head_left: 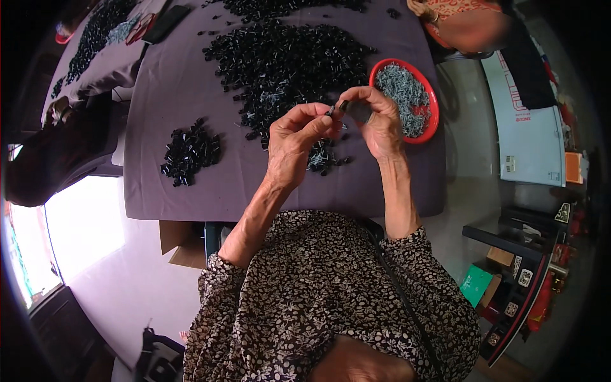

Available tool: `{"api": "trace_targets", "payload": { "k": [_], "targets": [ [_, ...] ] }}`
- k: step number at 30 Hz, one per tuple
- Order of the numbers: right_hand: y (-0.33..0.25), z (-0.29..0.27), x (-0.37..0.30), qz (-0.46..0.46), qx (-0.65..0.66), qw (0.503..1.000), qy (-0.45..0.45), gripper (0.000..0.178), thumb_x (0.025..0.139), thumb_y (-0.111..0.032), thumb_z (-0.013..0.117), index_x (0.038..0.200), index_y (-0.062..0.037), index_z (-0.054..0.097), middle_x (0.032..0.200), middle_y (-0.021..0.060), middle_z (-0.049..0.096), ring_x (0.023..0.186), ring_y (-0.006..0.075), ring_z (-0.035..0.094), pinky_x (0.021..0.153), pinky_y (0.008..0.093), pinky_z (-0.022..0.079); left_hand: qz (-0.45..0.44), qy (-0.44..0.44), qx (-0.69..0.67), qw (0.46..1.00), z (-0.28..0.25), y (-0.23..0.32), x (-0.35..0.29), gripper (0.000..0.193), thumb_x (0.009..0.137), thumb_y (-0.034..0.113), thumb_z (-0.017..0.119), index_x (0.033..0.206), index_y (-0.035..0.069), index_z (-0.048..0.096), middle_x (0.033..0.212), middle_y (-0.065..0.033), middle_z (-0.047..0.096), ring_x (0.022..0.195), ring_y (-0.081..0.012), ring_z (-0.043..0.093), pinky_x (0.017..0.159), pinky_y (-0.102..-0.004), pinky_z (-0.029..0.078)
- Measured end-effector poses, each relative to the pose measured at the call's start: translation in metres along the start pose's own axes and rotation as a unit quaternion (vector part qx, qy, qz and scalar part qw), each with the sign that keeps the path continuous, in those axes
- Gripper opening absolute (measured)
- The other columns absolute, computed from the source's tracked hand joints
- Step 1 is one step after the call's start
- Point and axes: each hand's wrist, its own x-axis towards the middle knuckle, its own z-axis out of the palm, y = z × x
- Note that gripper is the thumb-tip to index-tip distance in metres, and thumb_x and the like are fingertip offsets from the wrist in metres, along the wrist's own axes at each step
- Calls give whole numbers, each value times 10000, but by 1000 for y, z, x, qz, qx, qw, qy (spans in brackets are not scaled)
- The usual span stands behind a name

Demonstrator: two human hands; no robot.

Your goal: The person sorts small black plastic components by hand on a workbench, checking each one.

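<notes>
My left hand [294,143] is raised over the table with thumb and forefinger pinched on a small black piece, where a bit of grey metal shows. Close beside it, my right hand [382,127] pinches another small black piece [344,105] between thumb and forefinger. The fingertips almost meet; I cannot tell whether the two pieces touch. Beyond the hands spreads a large heap of small black plastic pieces [286,57]. A red basin [435,114] full of small grey metal screws [401,86] stands just right of my right hand. More loose screws [318,159] lie below my fingers.
A smaller pile of black pieces [191,153] lies on the purple tablecloth [165,200] at left. Another person [471,28] sits at the far right corner. A dark-clothed arm [70,137] shows at left. A white carton [531,146] stands right of the table.
</notes>
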Motion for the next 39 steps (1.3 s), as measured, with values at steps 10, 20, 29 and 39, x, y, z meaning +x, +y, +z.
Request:
{"api": "trace_targets", "payload": {
  "k": [10, 20, 29, 39],
  "targets": [
    [-34, 26, -11, -152, -422, 893, -49, 384, 548, 104, 433, 885, 10, 589, 835, 83, 572, 798, 174, 569, 728, 260, 453, 16, 11, 35, 999, 0, 4, -6, 147, 810, 49, 592, 941, -18, 583, 813, -72, 623, 731, -125, 579, 722, -247, 464],
    [-22, 30, -13, -248, -481, 841, -18, 352, 585, 95, 526, 911, -15, 599, 836, 75, 593, 771, 197, 595, 713, 276, 469, -3, 27, 6, 1000, 1, 4, -8, 156, 805, 39, 595, 951, -12, 577, 790, -61, 612, 725, -117, 576, 709, -237, 464],
    [-27, 29, -10, -107, -285, 953, 9, 139, 809, -78, 546, 905, -11, 620, 785, 33, 582, 728, 96, 572, 669, 219, 443, 18, 7, 47, 999, 2, 4, -7, 141, 810, 44, 591, 934, -21, 584, 805, -64, 613, 714, -111, 566, 694, -237, 464],
    [-24, 27, -6, -115, -316, 942, -16, 138, 817, -102, 557, 892, -7, 624, 770, 26, 575, 712, 97, 554, 665, 211, 431, 34, 26, 134, 990, 4, 6, -8, 138, 813, 44, 587, 937, -14, 597, 835, -43, 616, 711, -84, 554, 664, -210, 467]
  ]
}}
